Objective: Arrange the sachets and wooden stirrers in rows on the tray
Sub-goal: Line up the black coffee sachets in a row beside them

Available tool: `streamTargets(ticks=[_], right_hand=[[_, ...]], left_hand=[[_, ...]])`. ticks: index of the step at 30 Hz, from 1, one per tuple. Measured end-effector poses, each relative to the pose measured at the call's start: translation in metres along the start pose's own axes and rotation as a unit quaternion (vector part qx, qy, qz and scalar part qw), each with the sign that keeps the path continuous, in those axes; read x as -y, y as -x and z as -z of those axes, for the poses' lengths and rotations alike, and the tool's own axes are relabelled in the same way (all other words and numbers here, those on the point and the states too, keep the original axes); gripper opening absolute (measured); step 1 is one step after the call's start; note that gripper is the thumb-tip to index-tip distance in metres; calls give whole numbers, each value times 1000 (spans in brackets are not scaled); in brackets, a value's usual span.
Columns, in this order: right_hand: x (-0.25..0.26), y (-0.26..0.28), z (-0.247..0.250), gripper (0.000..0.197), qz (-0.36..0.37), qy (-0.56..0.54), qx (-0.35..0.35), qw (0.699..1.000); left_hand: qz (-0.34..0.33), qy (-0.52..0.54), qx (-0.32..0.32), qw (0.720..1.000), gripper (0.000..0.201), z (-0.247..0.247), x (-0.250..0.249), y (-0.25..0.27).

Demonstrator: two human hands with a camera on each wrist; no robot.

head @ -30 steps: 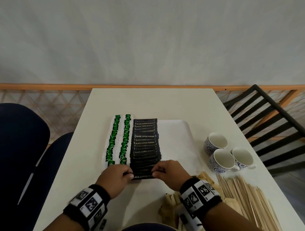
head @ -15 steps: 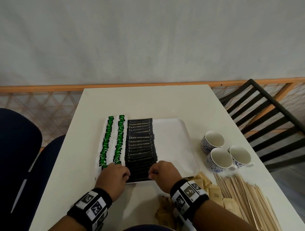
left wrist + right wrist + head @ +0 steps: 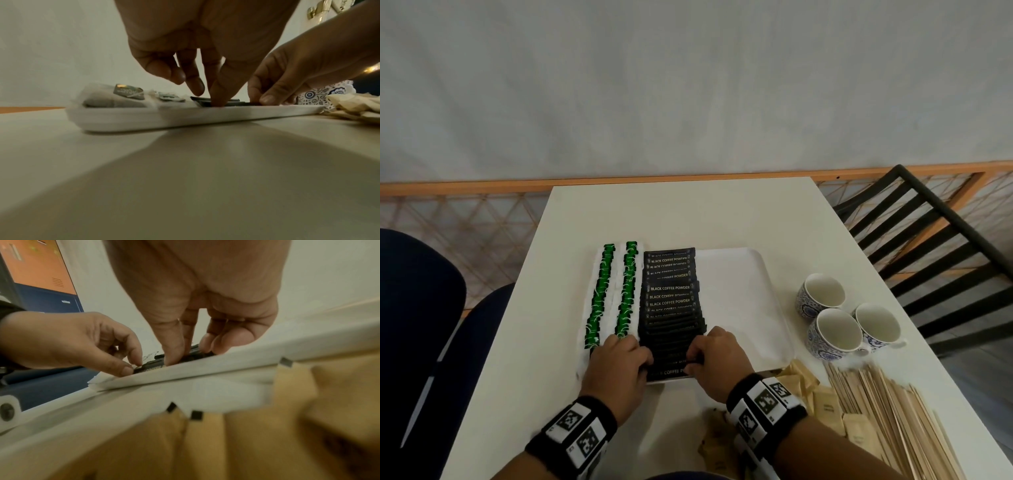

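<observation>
A white tray (image 3: 750, 308) lies on the table. On its left part stand two rows of green-and-white tea bags (image 3: 599, 298) and one row of overlapped black coffee sachets (image 3: 671, 301). My left hand (image 3: 643, 359) and right hand (image 3: 693, 359) sit at the near end of the black row, each pinching one end of the nearest black sachets (image 3: 156, 365). In the left wrist view my thumb presses down on the black sachets (image 3: 232, 101). Brown sachets (image 3: 825, 407) and wooden stirrers (image 3: 893, 418) lie off the tray at the near right.
Three blue-patterned cups (image 3: 835, 329) stand right of the tray. The tray's right half is bare. A black slatted chair (image 3: 928, 240) is at the far right, and a dark blue seat (image 3: 414, 308) is on the left. More brown sachets (image 3: 715, 442) lie under my right wrist.
Both hands have stayed at the near end of the black row and crept slightly forward over the tray's edge, still pinching the sachets. The head view has shifted a little.
</observation>
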State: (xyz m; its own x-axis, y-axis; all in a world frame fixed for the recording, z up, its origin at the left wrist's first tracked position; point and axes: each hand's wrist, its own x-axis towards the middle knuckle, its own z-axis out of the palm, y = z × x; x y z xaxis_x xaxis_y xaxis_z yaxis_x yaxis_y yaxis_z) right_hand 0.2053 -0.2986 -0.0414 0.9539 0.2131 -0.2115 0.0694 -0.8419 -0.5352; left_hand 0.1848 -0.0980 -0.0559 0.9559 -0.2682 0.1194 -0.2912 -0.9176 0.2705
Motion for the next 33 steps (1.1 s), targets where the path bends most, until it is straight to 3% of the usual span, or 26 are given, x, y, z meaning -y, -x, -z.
streamTargets(ticks=[5, 8, 11, 13, 18, 22, 27, 33], right_hand=[[3, -2, 8, 46, 18, 21, -37, 999], [2, -3, 8, 66, 58, 115, 42, 991], [2, -4, 4, 72, 63, 177, 110, 976], [3, -5, 0, 72, 58, 196, 128, 970], [7, -9, -3, 74, 57, 219, 127, 966], [7, -15, -5, 99, 66, 220, 115, 966], [8, -22, -5, 95, 48, 217, 114, 968], [14, -39, 5, 68, 28, 202, 115, 972]], left_hand=[[-25, -46, -12, 999, 61, -3, -13, 3], [-63, -100, 21, 993, 59, -18, -13, 7], [-70, -99, 68, 990, 51, -32, -11, 12], [-64, -87, 94, 990, 58, -37, -10, 13], [-70, -72, 68, 993, 65, -41, -10, 13], [-82, -89, 56, 991, 61, -46, -4, 11], [-87, -102, 54, 989, 61, -48, -1, 10], [-95, -100, 37, 990, 63, -52, 3, 10]])
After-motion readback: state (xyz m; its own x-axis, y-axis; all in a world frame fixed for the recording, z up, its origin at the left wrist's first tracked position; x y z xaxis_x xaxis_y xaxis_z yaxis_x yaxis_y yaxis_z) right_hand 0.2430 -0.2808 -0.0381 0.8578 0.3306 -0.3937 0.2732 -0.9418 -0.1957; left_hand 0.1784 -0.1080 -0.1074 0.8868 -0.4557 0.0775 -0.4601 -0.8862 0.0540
